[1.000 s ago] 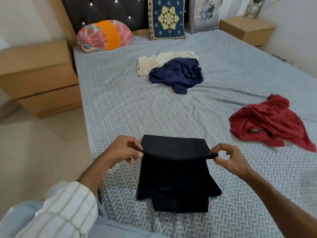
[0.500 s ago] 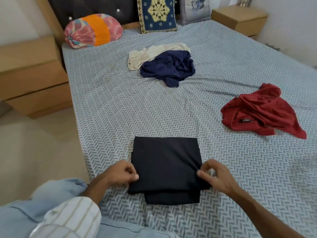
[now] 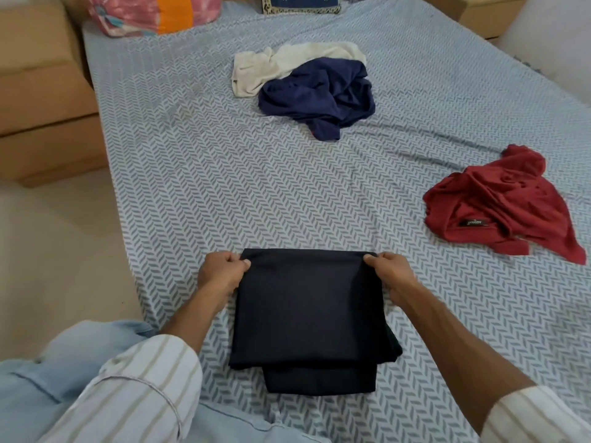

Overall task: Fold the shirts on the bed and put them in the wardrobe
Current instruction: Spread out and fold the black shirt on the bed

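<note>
A black shirt (image 3: pixel 307 314), folded into a rectangle, lies on the bed (image 3: pixel 192 187) close to the near edge. My left hand (image 3: pixel 220 273) grips its far left corner, and my right hand (image 3: pixel 388 273) grips its far right corner. A lower layer of the fold sticks out at the near side. Three crumpled shirts lie further off: a navy one (image 3: pixel 319 94) in the middle, a cream one (image 3: pixel 281 65) partly under it, and a red one (image 3: pixel 499 203) at the right.
A pink and orange bolster (image 3: pixel 153 12) and a blue patterned cushion (image 3: pixel 300 3) lie at the head of the bed. Wooden bedside units stand at the left (image 3: pixel 41 91) and at the far right (image 3: pixel 486 14). Bare floor (image 3: pixel 57 251) runs along the bed's left side.
Both hands moved from the near corners of the black shirt, after laying the fold down, to its far corners. The camera tilted down and closer.
</note>
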